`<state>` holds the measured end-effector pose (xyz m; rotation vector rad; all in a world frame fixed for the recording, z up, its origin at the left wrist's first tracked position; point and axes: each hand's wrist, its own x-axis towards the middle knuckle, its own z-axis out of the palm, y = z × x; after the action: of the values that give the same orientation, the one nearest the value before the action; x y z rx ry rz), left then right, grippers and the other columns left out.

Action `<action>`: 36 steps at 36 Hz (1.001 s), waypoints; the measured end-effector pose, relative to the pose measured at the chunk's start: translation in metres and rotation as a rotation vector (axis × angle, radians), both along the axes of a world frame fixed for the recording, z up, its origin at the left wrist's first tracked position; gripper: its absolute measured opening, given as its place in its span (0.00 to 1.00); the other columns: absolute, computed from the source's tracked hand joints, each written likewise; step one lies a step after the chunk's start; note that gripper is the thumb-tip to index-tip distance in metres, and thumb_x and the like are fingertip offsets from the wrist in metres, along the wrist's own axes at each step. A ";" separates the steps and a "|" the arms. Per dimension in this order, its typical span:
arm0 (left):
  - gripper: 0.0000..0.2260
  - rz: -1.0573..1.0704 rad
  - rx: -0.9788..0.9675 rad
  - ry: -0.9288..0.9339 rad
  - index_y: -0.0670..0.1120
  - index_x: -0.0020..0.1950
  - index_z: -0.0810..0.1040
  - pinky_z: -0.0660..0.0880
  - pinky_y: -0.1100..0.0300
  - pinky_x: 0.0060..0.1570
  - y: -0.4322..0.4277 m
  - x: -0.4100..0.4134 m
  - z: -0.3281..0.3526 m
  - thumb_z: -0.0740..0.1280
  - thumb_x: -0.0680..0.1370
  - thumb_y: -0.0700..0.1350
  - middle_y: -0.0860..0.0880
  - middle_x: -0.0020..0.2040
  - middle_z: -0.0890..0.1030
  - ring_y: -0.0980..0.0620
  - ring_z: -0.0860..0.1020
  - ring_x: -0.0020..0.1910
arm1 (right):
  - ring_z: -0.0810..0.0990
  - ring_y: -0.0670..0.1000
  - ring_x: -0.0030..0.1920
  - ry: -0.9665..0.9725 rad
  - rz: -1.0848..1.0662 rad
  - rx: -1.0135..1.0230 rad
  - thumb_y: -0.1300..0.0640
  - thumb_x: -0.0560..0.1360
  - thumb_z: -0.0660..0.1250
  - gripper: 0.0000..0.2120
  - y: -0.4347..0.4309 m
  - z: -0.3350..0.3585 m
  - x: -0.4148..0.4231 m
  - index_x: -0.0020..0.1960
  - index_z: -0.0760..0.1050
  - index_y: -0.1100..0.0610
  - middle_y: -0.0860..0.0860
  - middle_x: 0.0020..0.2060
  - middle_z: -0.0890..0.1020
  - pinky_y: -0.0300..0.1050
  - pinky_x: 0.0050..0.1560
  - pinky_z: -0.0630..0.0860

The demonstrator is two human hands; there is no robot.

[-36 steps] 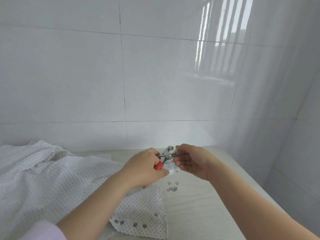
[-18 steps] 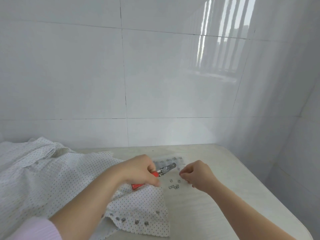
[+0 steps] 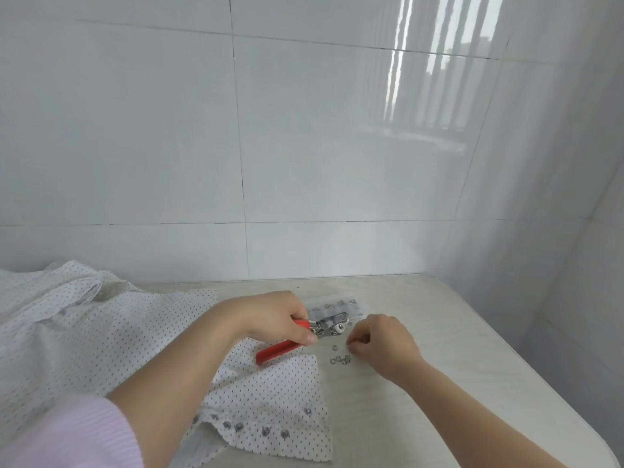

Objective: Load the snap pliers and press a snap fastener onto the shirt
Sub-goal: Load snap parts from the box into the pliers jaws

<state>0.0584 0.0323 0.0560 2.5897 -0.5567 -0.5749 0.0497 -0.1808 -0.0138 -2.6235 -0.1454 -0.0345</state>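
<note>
My left hand grips the snap pliers by their red handles, low over the table, with the metal jaws pointing right. My right hand hovers just right of the jaws, fingertips pinched together over a small cluster of loose metal snap rings; whether a ring is between the fingers is hidden. The white dotted shirt lies spread across the left, its corner flap showing a row of several pressed snaps.
A clear plastic packet of snap parts lies behind the pliers. The pale table ends at a rounded right edge. White tiled walls close in behind and to the right.
Both hands came down from mid-air to the table. The pliers now sit low over the shirt's edge, and my right hand moved off the jaws to the loose rings.
</note>
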 end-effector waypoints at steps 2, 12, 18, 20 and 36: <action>0.14 0.001 -0.017 0.012 0.51 0.33 0.72 0.64 0.60 0.34 0.001 0.001 -0.001 0.68 0.75 0.56 0.55 0.31 0.70 0.55 0.68 0.31 | 0.79 0.45 0.40 -0.005 0.008 -0.017 0.56 0.70 0.67 0.07 0.000 0.000 0.001 0.39 0.83 0.48 0.41 0.31 0.78 0.38 0.41 0.74; 0.08 0.060 -0.141 0.101 0.55 0.35 0.80 0.76 0.53 0.53 0.009 0.002 -0.003 0.71 0.73 0.55 0.62 0.30 0.77 0.60 0.77 0.37 | 0.77 0.47 0.40 -0.005 0.026 -0.007 0.56 0.70 0.67 0.04 -0.003 -0.002 0.001 0.37 0.76 0.48 0.43 0.34 0.78 0.41 0.40 0.74; 0.07 0.066 -0.145 0.107 0.54 0.40 0.83 0.74 0.46 0.61 0.013 0.000 -0.002 0.71 0.73 0.56 0.59 0.40 0.82 0.55 0.82 0.48 | 0.76 0.47 0.41 -0.014 0.013 0.026 0.58 0.71 0.68 0.05 -0.005 -0.002 0.002 0.39 0.80 0.50 0.44 0.34 0.77 0.42 0.44 0.75; 0.08 0.064 -0.150 0.108 0.53 0.42 0.83 0.73 0.46 0.62 0.013 0.000 -0.002 0.71 0.73 0.56 0.58 0.42 0.82 0.54 0.82 0.50 | 0.75 0.45 0.39 -0.026 0.007 0.050 0.58 0.72 0.67 0.06 -0.007 -0.003 0.003 0.42 0.83 0.50 0.42 0.32 0.75 0.41 0.43 0.75; 0.09 0.072 -0.154 0.115 0.54 0.43 0.84 0.74 0.48 0.61 0.013 0.000 -0.004 0.71 0.72 0.57 0.60 0.40 0.81 0.55 0.82 0.48 | 0.74 0.38 0.35 -0.077 0.063 0.055 0.58 0.70 0.70 0.06 -0.002 -0.005 0.000 0.42 0.85 0.50 0.40 0.30 0.75 0.31 0.39 0.69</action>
<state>0.0589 0.0454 0.0525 2.4042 -0.4494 -0.6272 0.0501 -0.1827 -0.0193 -2.5621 -0.2505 -0.1165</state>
